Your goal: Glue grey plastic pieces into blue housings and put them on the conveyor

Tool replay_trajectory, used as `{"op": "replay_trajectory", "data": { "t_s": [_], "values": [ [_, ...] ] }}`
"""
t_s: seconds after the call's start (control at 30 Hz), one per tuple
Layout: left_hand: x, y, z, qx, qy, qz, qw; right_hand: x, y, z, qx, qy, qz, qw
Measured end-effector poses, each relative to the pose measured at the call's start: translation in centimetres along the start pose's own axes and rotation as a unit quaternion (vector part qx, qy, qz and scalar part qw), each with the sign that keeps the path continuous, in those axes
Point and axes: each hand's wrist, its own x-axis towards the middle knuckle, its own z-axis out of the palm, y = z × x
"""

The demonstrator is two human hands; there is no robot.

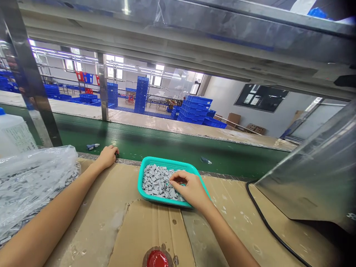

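Forearms (63, 207) are flanking cardboard (144, 230) while we're apparently picking grey rectangular chips (157, 180) from the turquoise basket (164, 201), right hand (191, 187) nearly pinched, left hand (107, 157) curled, any hold unclear, next grasp likely needing fingertip precision.

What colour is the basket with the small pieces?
The basket is turquoise green; the head view shows it.

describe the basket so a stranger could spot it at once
Find the long green belt crossing the view. On the cardboard along its near edge, the right hand reaches over the basket of small grey pieces. Its bright teal colour sets it apart from the clear plastic bag of similar pieces to the left.
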Motion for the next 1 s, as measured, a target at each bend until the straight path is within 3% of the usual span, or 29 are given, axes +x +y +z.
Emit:
{"op": "replay_trajectory", "data": {
  "t_s": [0.3,0.67,1.0],
  "values": [
    [0.2,-0.2,0.3,-0.007,-0.012,-0.022,1.000,0.3,1.0,0.2,0.048,-0.004,0.032,0.998],
    [0.3,0.0,0.3,-0.039,-0.023,0.024,0.999,0.2,1.0,0.3,0.019,0.012,0.001,1.000],
    [0.2,0.8,0.0,-0.063,-0.023,0.053,0.996,0.3,1.2,0.4,0.023,0.020,0.027,0.999]
  ]
}}
